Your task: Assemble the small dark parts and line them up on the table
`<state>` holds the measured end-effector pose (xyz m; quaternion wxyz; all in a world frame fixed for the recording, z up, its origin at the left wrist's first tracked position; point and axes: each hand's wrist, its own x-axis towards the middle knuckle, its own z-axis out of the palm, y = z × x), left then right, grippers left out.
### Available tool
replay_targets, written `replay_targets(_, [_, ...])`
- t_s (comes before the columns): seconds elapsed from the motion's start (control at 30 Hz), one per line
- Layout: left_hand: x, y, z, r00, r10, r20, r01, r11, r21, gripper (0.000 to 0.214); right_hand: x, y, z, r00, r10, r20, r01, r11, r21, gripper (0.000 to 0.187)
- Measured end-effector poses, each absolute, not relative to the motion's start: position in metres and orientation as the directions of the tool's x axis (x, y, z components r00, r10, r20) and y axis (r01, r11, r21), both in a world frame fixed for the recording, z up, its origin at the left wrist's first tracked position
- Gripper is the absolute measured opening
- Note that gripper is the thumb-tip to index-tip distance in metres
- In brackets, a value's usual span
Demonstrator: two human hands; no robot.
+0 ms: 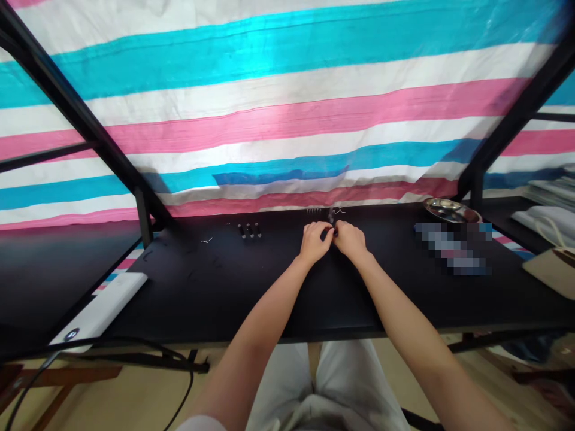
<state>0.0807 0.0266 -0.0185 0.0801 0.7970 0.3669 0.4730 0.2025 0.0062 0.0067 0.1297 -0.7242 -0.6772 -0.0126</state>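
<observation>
Both my hands meet near the far middle of a black table (251,299). My left hand (314,240) and my right hand (348,238) are closed, fingertips pinched together on a small dark part (333,230) too small to name. Just behind them, against the striped tarp, lie a short row of small dark pieces (314,211) and a bit of thin wire (338,211). To the left stand three small black cylinders (250,230).
A metal bowl (449,210) sits at the back right beside a blurred patch. A white power bank (102,310) with a black cable lies at the left edge. Black frame posts (142,220) rise at both sides. Folded white material lies far right.
</observation>
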Motion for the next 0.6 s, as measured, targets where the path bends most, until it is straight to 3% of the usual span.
replay_targets(0.37, [0.079, 0.033, -0.02, 0.248, 0.671, 0.698, 0.528, -0.698, 0.483, 0.023, 0.2, 0.006, 0.001, 0.006, 0.934, 0.358, 0.967, 0.086, -0.24, 0.02])
replay_targets(0.6, [0.057, 0.036, -0.016, 0.288, 0.691, 0.663, 0.579, -0.677, 0.454, 0.022, 0.198, 0.008, -0.004, -0.134, 0.884, 0.449, 0.883, 0.312, -0.351, 0.018])
